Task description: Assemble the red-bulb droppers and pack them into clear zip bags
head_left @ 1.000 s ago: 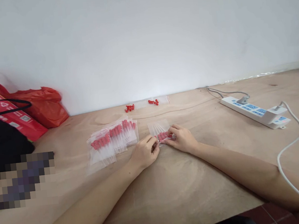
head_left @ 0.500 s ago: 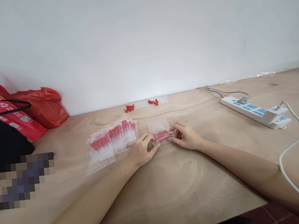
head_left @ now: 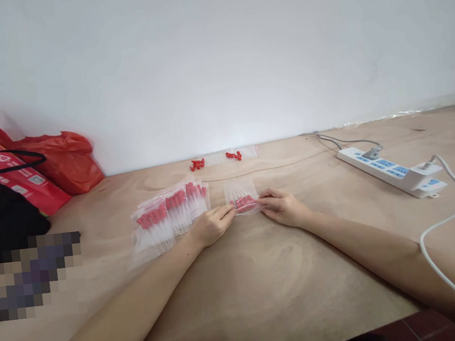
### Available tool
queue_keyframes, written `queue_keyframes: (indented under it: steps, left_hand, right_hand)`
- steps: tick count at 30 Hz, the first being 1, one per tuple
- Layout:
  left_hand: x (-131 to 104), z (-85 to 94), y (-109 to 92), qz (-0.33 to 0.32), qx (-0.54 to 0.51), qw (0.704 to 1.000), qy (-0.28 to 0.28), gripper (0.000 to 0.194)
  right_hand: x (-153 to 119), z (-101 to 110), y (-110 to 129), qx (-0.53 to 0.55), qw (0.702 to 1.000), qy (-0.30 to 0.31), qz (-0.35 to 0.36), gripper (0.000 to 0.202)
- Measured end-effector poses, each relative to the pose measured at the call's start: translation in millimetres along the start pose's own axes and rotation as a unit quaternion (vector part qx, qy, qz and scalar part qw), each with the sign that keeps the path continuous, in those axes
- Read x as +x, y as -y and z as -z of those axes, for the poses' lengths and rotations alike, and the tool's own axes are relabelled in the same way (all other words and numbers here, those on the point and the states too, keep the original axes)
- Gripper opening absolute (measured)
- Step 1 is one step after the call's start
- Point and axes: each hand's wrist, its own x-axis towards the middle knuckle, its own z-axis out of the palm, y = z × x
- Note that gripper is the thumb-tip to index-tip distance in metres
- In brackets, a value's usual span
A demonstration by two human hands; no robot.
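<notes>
A small clear zip bag point(head_left: 241, 192) lies on the wooden table in front of me, its near edge towards me. Inside it are several red-tipped clear droppers point(head_left: 246, 202), their red ends at that near edge. My left hand point(head_left: 214, 225) is closed at the near left corner of the bag, fingers together. At the near right corner my right hand point(head_left: 283, 208) pinches the edge between thumb and fingers. Left of my hands, overlapping filled zip bags point(head_left: 157, 221) hold more of the same droppers.
Loose red pieces point(head_left: 197, 164) lie by the wall, beside clear bags point(head_left: 248, 152). A white power strip point(head_left: 377, 163) with plugged-in cables stands at the right; its white cable point(head_left: 423, 231) crosses above my right forearm. Red bags point(head_left: 67, 160) and a black item point(head_left: 6, 212) fill the left.
My left hand has moved slightly left, its fingers straighter. The near edge of the bag, raised and bent earlier, is now flatter. My right hand stays at its corner.
</notes>
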Motion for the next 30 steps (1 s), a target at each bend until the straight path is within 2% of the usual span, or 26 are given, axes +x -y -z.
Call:
queue_keyframes:
  steps: [7,13,17,20,26,30]
  left_hand:
    - [1.7,1.2,5.1,-0.029,-0.014,0.999,-0.028,0.018]
    - [0.2,0.3,9.1,-0.022,0.005,1.0,-0.018,0.018]
    - [-1.9,2.8,9.2,-0.037,0.002,0.998,-0.047,0.014]
    - [-2.5,5.5,9.1,-0.043,-0.008,0.997,-0.061,0.012]
    - [-2.8,9.0,9.3,-0.041,0.007,0.998,-0.045,0.017]
    - [-2.3,9.4,8.9,-0.037,-0.011,0.998,-0.053,0.014]
  right_hand:
    - [3.4,-0.9,-6.3,-0.131,0.988,0.018,0.081,0.025]
    - [5.1,2.6,-5.2,-0.167,0.982,0.031,0.086,0.03]
    - [6.1,5.8,-3.1,-0.187,0.976,0.017,0.108,0.027]
    - [5.8,6.9,-1.7,-0.2,0.973,0.029,0.11,0.028]
    - [4.8,6.4,0.5,-0.233,0.965,0.065,0.101,0.031]
    - [5.7,6.2,2.7,-0.244,0.963,0.052,0.106,0.031]
